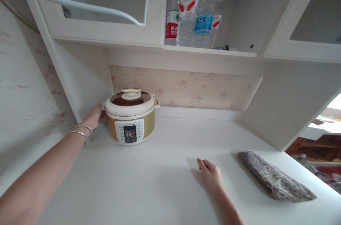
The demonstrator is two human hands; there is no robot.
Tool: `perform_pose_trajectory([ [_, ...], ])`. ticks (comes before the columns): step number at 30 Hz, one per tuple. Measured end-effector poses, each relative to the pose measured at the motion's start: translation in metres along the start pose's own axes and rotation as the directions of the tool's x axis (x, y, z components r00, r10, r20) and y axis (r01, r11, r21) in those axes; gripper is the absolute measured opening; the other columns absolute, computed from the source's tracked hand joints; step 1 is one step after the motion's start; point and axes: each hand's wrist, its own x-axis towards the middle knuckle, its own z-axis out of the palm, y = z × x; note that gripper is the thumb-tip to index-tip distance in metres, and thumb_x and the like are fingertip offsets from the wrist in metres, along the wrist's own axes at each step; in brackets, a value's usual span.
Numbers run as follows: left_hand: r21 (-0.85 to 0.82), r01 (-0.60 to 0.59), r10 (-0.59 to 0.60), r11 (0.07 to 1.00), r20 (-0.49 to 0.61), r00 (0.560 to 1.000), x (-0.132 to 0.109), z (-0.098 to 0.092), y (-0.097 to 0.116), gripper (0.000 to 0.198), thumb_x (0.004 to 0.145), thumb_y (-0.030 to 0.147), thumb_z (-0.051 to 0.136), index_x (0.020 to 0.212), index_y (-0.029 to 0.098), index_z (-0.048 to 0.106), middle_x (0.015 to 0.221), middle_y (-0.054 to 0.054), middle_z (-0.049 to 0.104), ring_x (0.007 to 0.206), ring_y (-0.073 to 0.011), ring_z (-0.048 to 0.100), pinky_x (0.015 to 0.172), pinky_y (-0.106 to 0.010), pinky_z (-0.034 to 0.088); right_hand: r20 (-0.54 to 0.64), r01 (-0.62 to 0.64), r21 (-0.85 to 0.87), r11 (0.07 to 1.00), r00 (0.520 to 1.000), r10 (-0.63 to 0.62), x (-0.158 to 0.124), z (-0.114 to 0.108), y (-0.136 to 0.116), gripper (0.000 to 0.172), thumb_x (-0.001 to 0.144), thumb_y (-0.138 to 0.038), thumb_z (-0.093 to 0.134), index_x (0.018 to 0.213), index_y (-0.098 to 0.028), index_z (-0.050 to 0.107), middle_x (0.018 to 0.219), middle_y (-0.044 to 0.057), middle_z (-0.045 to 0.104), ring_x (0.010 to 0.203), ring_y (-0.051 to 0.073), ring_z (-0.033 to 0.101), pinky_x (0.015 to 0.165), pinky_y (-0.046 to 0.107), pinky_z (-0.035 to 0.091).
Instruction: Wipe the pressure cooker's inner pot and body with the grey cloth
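Observation:
A white and gold electric pressure cooker (149,122) with a brown-topped lid stands at the back left of the white counter, its control panel facing me. My left hand (95,116), with two bracelets at the wrist, is closed around the cooker's left side handle; some of its fingers are hidden there. Over the middle right of the counter is my right hand (210,171), fingers curled in and nothing visible in them. To its right lies a folded grey-brown furry cloth (274,177), apart from the hand.
Overhead runs a white wall cabinet (106,33) with glass doors. Its open middle shelf holds several plastic bottles (204,22). A white curved bar (80,5) crosses the upper left. White side panels (298,93) bound the counter (160,182) at both ends.

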Motion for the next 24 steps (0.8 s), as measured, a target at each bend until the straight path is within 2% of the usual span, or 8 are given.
perform_pose_trajectory([
  [4,0.147,-0.167,0.175,0.975,-0.043,0.984,-0.047,-0.017,-0.003,0.035,0.086,0.04,0.046,0.101,0.012,0.06,0.101,-0.014,0.063,0.094,-0.0287,0.06,0.083,-0.047,0.049,0.011,-0.007,-0.033,0.999,1.0,0.008,0.0,0.001,-0.004,0.053,0.083,-0.062,0.038,0.051,-0.02,0.044,0.049,0.0,0.046,0.052,0.014,0.044,0.053,0.025,0.029],
  [5,0.313,-0.384,0.422,0.869,-0.061,0.905,-0.065,-0.02,-0.004,0.041,0.086,0.042,0.048,0.111,0.012,0.058,0.114,-0.016,0.059,0.109,-0.0309,0.055,0.092,-0.048,0.045,0.014,-0.007,-0.042,0.999,1.0,0.008,0.0,0.001,-0.004,0.053,0.083,-0.062,0.038,0.051,-0.02,0.044,0.049,-0.001,0.045,0.052,0.014,0.044,0.053,0.025,0.029],
  [7,0.498,-0.711,0.768,0.496,0.129,0.627,-0.106,-0.021,-0.009,0.054,0.082,0.045,0.056,0.126,0.014,0.051,0.131,-0.017,0.05,0.125,-0.0331,0.043,0.103,-0.051,0.036,0.024,-0.001,-0.062,0.998,1.0,0.002,-0.001,0.002,-0.005,0.052,0.083,-0.061,0.038,0.051,-0.02,0.045,0.049,-0.001,0.044,0.053,0.014,0.044,0.053,0.025,0.029],
  [10,0.409,-0.912,0.832,-0.016,0.512,0.215,-0.162,-0.011,-0.02,0.038,0.085,0.034,0.057,0.121,0.023,0.057,0.13,-0.01,0.055,0.125,-0.0272,0.046,0.108,-0.048,0.031,0.046,0.022,-0.098,0.995,0.999,-0.018,-0.001,0.004,-0.005,0.051,0.084,-0.059,0.037,0.051,-0.02,0.046,0.05,-0.001,0.045,0.053,0.014,0.045,0.054,0.025,0.029],
  [11,0.35,-0.928,0.791,-0.131,0.601,0.116,-0.177,-0.005,-0.024,0.036,0.086,0.03,0.055,0.123,0.025,0.057,0.133,-0.008,0.054,0.127,-0.0252,0.045,0.111,-0.047,0.028,0.054,0.037,-0.112,0.993,0.998,-0.031,-0.002,0.005,-0.005,0.051,0.085,-0.058,0.037,0.051,-0.02,0.046,0.05,0.0,0.045,0.053,0.014,0.045,0.055,0.026,0.03],
  [16,0.113,-0.885,0.516,-0.452,0.842,-0.156,-0.213,0.044,-0.057,0.042,0.091,0.02,0.043,0.132,0.028,0.05,0.146,0.0,0.042,0.138,-0.0185,0.03,0.116,-0.048,0.022,0.04,0.119,-0.186,0.975,0.993,-0.113,-0.005,0.008,-0.005,0.05,0.087,-0.054,0.037,0.05,-0.02,0.044,0.053,0.0,0.049,0.056,0.015,0.046,0.058,0.026,0.031],
  [19,0.089,-0.812,0.408,-0.576,0.893,-0.192,-0.204,0.075,-0.073,0.046,0.088,0.015,0.042,0.13,0.031,0.053,0.149,0.003,0.037,0.14,-0.017,0.026,0.116,-0.048,0.022,0.023,0.12,-0.195,0.973,0.993,-0.118,-0.005,0.009,-0.005,0.051,0.087,-0.054,0.037,0.049,-0.02,0.044,0.052,0.0,0.049,0.055,0.015,0.045,0.057,0.026,0.031],
  [24,0.259,-0.723,0.394,-0.641,0.919,-0.019,-0.169,0.098,-0.073,0.04,0.084,0.015,0.046,0.12,0.024,0.064,0.141,-0.006,0.048,0.136,-0.0234,0.035,0.118,-0.05,0.014,-0.023,0.096,-0.158,0.983,0.995,-0.101,-0.004,0.007,-0.008,0.052,0.086,-0.056,0.037,0.049,-0.021,0.046,0.051,0.0,0.049,0.053,0.014,0.046,0.055,0.026,0.031],
])
